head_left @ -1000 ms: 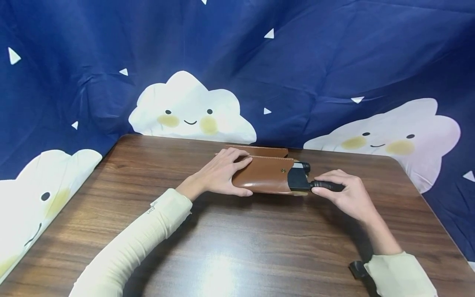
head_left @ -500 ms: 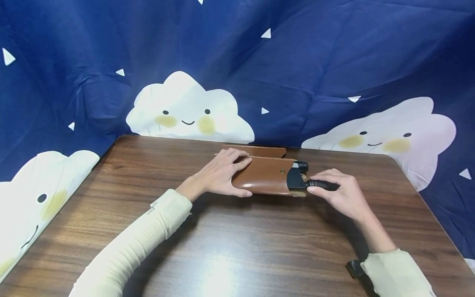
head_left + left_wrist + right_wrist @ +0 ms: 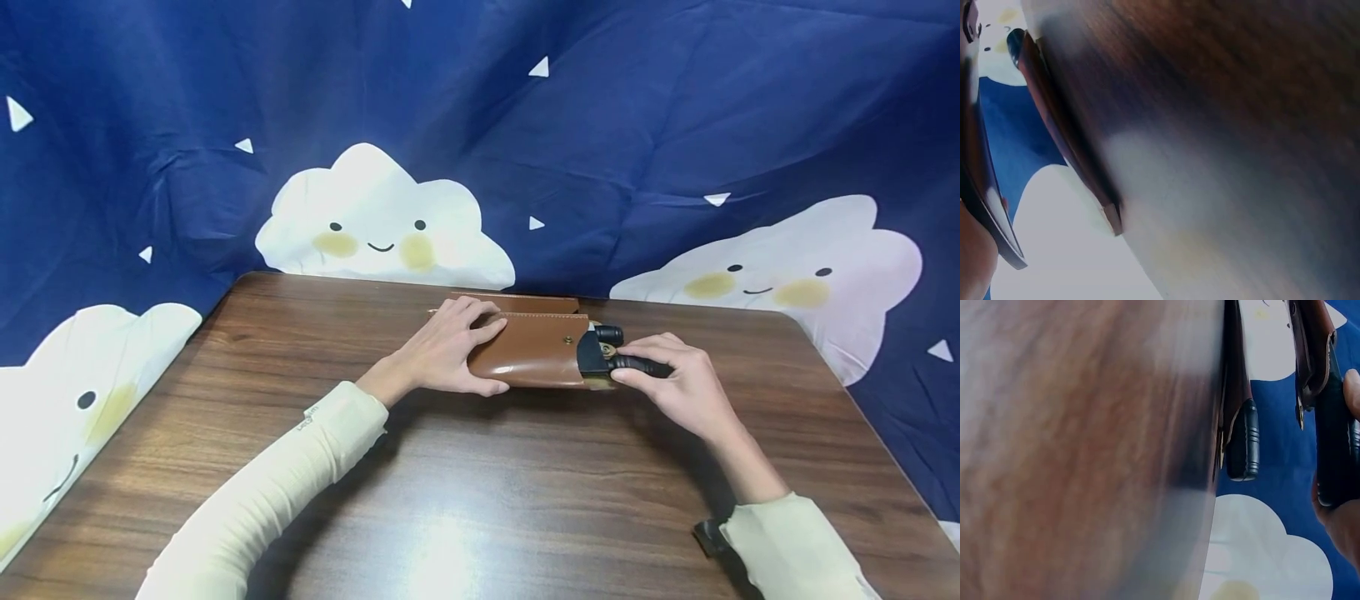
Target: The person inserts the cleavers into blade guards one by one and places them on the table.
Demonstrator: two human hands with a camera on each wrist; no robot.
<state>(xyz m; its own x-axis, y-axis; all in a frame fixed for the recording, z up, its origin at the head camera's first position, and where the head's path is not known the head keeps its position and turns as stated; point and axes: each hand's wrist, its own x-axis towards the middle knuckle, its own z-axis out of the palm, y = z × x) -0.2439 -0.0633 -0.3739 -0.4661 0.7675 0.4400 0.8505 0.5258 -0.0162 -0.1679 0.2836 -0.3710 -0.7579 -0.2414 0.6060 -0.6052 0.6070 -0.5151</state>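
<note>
In the head view, a brown leather sheath (image 3: 528, 354) with a small metal snap lies on its side across the wooden table. My left hand (image 3: 447, 346) grips its left part, fingers over the far edge and thumb at the near edge. A knife (image 3: 592, 353) with a broad dark blade sits mostly inside the sheath's right end. My right hand (image 3: 678, 375) holds its black ribbed handle (image 3: 1334, 444) between thumb and fingers. Just behind is a second brown sheath (image 3: 525, 303), with another black handle (image 3: 1244, 444) sticking out of it. Both blades are largely hidden by leather.
The wooden table (image 3: 480, 467) extends toward the viewer and to both sides. A blue cloth (image 3: 600, 133) with white smiling clouds hangs directly behind the far edge. A black strap piece (image 3: 709, 538) is by the right cuff.
The right hand has moved left with the knife, and less of the dark blade shows outside the sheath. The left hand keeps its hold, and the sheath has shifted only slightly.
</note>
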